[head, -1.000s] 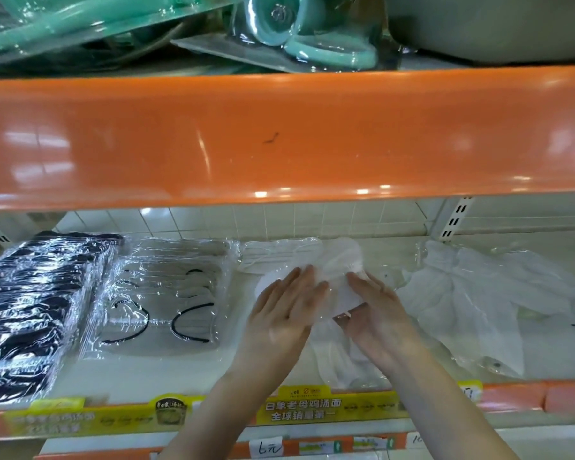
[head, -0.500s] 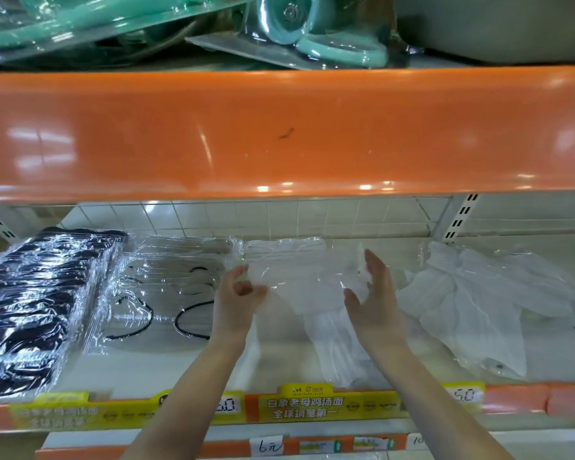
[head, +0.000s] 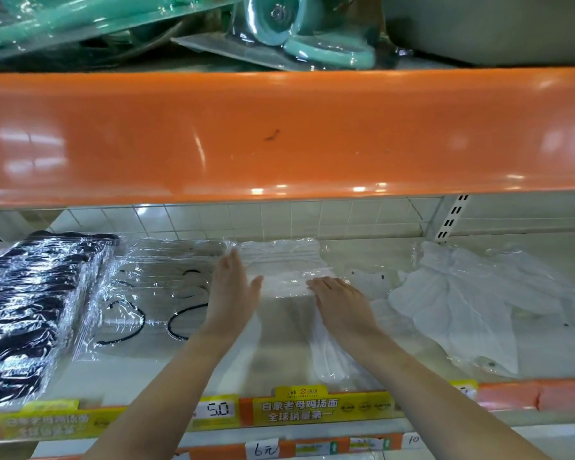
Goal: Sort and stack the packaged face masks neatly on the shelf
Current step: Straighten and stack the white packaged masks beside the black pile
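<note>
1. The white mask packet [head: 284,270] lies flat on the shelf board [head: 166,373], in the middle of the lower bay and towards the back. Its long axis runs left to right, parallel with the shelf's front edge, and its clear wrapper catches the light.
2. The left hand [head: 233,295] stands on edge at the packet's left end, fingers straight and together, palm facing right against the wrapper. It grips nothing.
3. The right hand [head: 340,302] lies palm down at the packet's near right corner, fingers extended and only loosely spread, fingertips on the plastic. It too clamps nothing.
4. Under the right wrist a second white packet [head: 337,360] lies with its long axis running front to back, reaching nearly to the front lip.
5. Just left of the left hand sits a stack of clear packets with black ear loops [head: 153,293], flat and squared to the shelf.
6. Further left, touching that stack, is a pile of black mask packets [head: 30,310] in shiny film.
7. To the right, loose white masks in crumpled wrap [head: 461,303] lie skewed at mixed angles.
8. A yellow price strip [head: 299,410] runs along the front edge, and the orange shelf above [head: 279,134] overhangs everything.
</note>
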The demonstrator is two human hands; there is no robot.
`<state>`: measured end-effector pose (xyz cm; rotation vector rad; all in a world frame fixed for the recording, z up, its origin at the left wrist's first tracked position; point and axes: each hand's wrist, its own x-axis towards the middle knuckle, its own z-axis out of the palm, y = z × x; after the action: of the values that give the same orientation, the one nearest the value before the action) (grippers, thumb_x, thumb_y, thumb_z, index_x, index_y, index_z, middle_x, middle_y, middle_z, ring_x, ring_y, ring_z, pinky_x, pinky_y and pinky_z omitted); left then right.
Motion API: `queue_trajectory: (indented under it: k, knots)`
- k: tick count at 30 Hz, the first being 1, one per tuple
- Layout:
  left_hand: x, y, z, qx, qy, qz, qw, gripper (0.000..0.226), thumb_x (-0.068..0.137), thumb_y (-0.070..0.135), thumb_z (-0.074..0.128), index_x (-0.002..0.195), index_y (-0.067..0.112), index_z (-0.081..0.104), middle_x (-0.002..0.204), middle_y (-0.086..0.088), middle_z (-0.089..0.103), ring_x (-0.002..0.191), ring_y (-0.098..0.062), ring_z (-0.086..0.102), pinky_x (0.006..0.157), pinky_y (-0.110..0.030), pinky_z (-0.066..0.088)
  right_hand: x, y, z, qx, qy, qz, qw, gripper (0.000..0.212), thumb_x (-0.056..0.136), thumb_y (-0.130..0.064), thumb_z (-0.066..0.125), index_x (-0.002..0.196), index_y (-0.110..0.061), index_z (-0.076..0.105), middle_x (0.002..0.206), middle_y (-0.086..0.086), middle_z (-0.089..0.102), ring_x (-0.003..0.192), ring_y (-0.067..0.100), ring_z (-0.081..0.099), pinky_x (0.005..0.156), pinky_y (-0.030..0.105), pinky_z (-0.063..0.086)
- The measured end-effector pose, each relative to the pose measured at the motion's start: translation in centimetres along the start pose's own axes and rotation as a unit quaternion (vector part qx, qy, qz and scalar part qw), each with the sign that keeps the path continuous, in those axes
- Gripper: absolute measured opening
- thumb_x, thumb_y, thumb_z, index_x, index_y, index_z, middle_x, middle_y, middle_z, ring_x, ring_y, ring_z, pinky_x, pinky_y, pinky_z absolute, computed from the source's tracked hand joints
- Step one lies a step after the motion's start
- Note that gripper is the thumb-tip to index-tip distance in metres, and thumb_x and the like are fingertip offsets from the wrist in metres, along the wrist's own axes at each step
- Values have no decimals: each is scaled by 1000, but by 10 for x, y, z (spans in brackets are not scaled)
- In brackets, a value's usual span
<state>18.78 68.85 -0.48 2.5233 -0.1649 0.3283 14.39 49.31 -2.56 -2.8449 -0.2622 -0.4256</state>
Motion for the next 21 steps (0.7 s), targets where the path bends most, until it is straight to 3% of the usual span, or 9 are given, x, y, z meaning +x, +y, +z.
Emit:
queue_trajectory:
  k: [2, 4, 7, 10, 13, 15, 18, 21]
  knots:
    - [-9, 3, 8, 152, 34, 183, 971, 61, 93, 48, 46, 126, -2, 54, 124, -21, 59, 118, -36, 55, 97, -49, 45, 2, 0, 0, -9, 38, -3, 999, 46, 50, 1, 85, 91, -17, 74, 85, -4, 72, 76, 16, 70, 61, 23, 53]
    - [-13, 9, 12, 176, 9, 259, 950, 69, 93, 60, 29, 118, 6, 63, 118, -10, 66, 112, -26, 62, 96, -45, 47, 4, -2, -4, 2, 67, -6, 998, 46, 48, 3, 85, 89, -14, 73, 84, -2, 73, 75, 18, 70, 60, 24, 54]
    - [-11, 17, 9, 167, 13, 285, 944, 42, 87, 35, 41, 110, 13, 68, 106, -1, 71, 101, -19, 67, 92, -35, 47, 12, -6, -12, 17, 99, -6, 995, 45, 54, 10, 79, 94, -9, 72, 92, 3, 73, 84, 22, 70, 68, 29, 55]
    - [2, 23, 6, 172, 70, 274, 944, 37, 75, 0, 52, 105, 12, 70, 100, 0, 73, 99, -20, 68, 89, -37, 50, 28, -7, -17, 19, 138, -29, 990, 47, 61, 15, 71, 104, -4, 69, 105, 10, 70, 95, 28, 68, 81, 38, 54]
    - [19, 27, 6, 187, 73, 226, 953, 49, 64, -11, 67, 107, 12, 69, 107, -1, 71, 109, -23, 64, 93, -40, 46, 45, -7, -14, 11, 135, -29, 990, 48, 67, 16, 68, 111, -3, 67, 112, 12, 68, 102, 30, 65, 91, 43, 51]
    - [23, 27, 8, 196, 30, 187, 962, 50, 73, -11, 60, 116, 14, 65, 122, -1, 65, 124, -24, 53, 102, -43, 37, 51, -8, -10, 6, 84, -14, 996, 49, 75, 12, 63, 120, -5, 62, 123, 11, 63, 113, 29, 59, 101, 42, 43]
    - [20, 18, 19, 210, -52, 129, 968, 52, 89, -1, 46, 135, 23, 49, 147, 5, 43, 142, -18, 28, 114, -35, 16, 53, -6, 1, 2, -9, 14, 1000, 46, 92, -2, 47, 137, -13, 48, 140, 3, 50, 133, 21, 41, 110, 31, 24]
    - [13, 10, 31, 217, -84, 102, 967, 41, 97, 15, 40, 137, 24, 45, 149, 6, 39, 142, -15, 25, 111, -31, 16, 51, -7, 8, 7, -40, 40, 998, 45, 92, -9, 46, 137, -16, 49, 139, 1, 51, 131, 18, 41, 107, 29, 24]
